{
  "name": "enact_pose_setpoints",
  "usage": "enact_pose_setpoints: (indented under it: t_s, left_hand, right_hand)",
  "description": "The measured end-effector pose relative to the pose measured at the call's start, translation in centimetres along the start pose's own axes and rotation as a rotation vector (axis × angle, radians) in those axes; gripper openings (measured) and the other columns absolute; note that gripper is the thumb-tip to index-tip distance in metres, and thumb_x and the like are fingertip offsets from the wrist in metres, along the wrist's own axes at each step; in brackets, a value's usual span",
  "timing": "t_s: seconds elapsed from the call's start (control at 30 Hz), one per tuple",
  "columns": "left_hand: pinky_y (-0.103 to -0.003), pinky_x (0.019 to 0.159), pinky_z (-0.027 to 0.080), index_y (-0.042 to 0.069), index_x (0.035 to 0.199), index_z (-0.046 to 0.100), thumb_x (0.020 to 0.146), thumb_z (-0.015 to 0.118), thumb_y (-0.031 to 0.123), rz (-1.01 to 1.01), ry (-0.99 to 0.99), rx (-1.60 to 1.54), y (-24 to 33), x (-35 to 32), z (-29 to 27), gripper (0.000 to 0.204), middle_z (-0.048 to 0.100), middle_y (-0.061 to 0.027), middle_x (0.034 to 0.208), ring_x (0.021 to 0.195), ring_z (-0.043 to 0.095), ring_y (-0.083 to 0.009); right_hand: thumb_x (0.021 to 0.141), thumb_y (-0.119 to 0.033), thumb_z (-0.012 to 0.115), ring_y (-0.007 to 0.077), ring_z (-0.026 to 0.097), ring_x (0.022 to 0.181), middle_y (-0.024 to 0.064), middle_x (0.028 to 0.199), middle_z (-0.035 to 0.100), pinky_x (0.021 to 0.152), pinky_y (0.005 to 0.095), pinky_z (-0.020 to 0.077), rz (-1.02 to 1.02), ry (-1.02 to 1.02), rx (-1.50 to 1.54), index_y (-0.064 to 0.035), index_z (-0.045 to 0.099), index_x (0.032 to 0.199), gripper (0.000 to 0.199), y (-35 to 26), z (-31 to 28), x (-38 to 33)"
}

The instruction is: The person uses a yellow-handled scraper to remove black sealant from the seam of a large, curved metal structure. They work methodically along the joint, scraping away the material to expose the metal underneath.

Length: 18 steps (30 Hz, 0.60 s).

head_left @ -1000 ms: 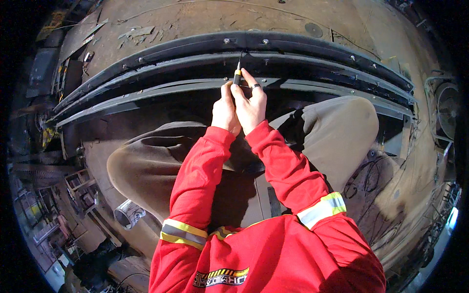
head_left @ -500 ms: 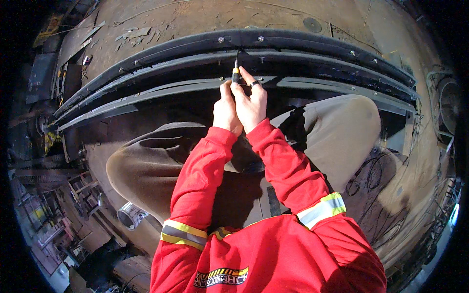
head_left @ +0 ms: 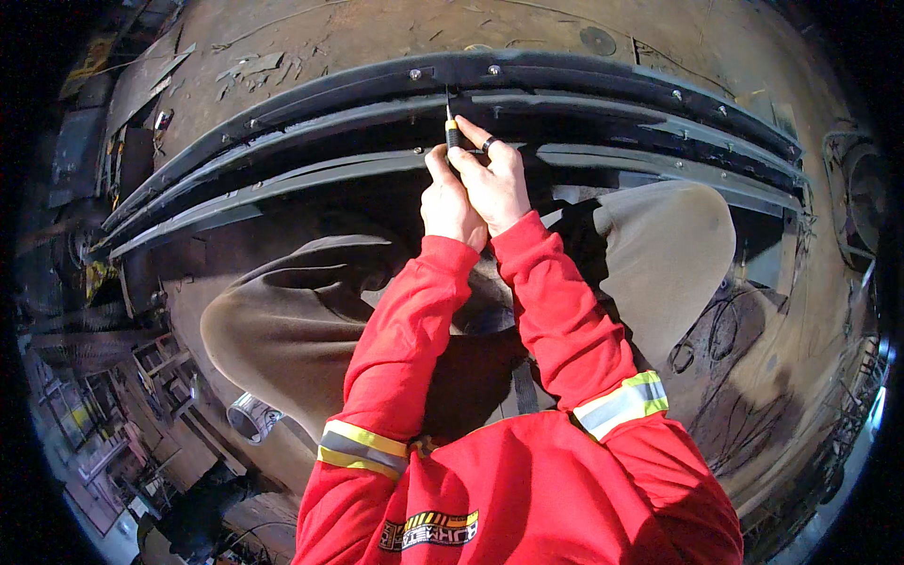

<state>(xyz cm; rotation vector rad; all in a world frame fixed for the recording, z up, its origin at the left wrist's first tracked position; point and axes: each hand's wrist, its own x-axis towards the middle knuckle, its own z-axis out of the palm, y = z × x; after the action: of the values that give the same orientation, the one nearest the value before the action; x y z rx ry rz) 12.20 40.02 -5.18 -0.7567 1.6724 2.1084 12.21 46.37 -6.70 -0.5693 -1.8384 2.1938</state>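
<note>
A slim hand tool [head_left: 453,137] with a black-and-yellow handle points away from me. Its thin metal tip lies against the dark face between the upper rails of a long black metal frame [head_left: 330,120]; whether it is a blade or a shaft I cannot make out. My right hand [head_left: 495,184] is closed round the handle, index finger stretched along it and a dark ring on one finger. Pressed against it, my left hand [head_left: 453,204] is closed too, its thumb side at the handle's lower end. The handle's rear end is hidden by my fingers.
Bolts [head_left: 494,71] stud the rails. My bent knees [head_left: 664,240] flank my forearms, close to the frame. Beyond it, metal scraps [head_left: 259,66] lie on the brown floor. A silvery can-like cylinder [head_left: 252,417] sits by my left leg, and cables [head_left: 711,334] coil at the right.
Both hands have moved slightly away from me, with the wrists shifted right. The tool's tip has moved a little left and farther along the dark face.
</note>
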Motion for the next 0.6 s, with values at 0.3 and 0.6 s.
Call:
enact_pose_setpoints:
  t_s: [0.3, 0.6]
  left_hand:
    - [-0.035, 0.067, 0.052, 0.013, 0.122, 0.047, 0.101, 0.043, 0.034, 0.160, -0.070, 0.282, -0.3, -1.0, -1.5, 0.031, 0.066, -0.0119, 0.095, 0.079, 0.063, -0.0183]
    - [-0.037, 0.073, 0.052, 0.006, 0.121, 0.049, 0.100, 0.049, 0.029, 0.441, -0.086, 0.817, -0.5, -2.1, -3.8, 0.031, 0.064, -0.0133, 0.093, 0.079, 0.063, -0.0242]
  right_hand:
    - [0.086, -0.002, 0.062, 0.0061, 0.056, 0.075, 0.0051, 0.100, 0.066, 0.066, 0.0232, 0.0483, 0.029, 0.026, -0.118, 0.0000, 0.060, 0.126, 0.040, -0.4, 0.3, -1.3]
    - [0.079, -0.011, 0.068, 0.0201, 0.068, 0.077, 0.0153, 0.091, 0.070, 0.073, 0.0315, 0.0535, 0.077, -0.061, -0.217, -0.0019, 0.064, 0.118, 0.039, -0.7, -1.1, -1.4]
